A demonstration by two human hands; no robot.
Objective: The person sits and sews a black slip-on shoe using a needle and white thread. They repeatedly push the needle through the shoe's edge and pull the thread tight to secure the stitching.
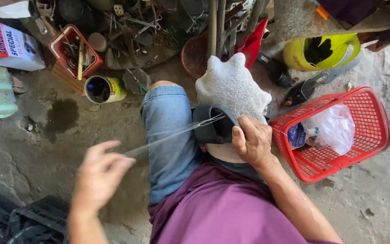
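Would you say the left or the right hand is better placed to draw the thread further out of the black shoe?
Probably the left hand: it pinches the thread, stretched taut from the black shoe, with free room beside the knee. The right hand is occupied gripping the shoe against the white cloth.

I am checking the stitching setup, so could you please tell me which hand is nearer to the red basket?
Right. The right hand grips the black shoe beside the red basket; the left hand pulls thread far across the knee.

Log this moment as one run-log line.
left hand: pulling thread taut, blurred | right hand: gripping black shoe on knee | white cloth beneath shoe | red basket at right
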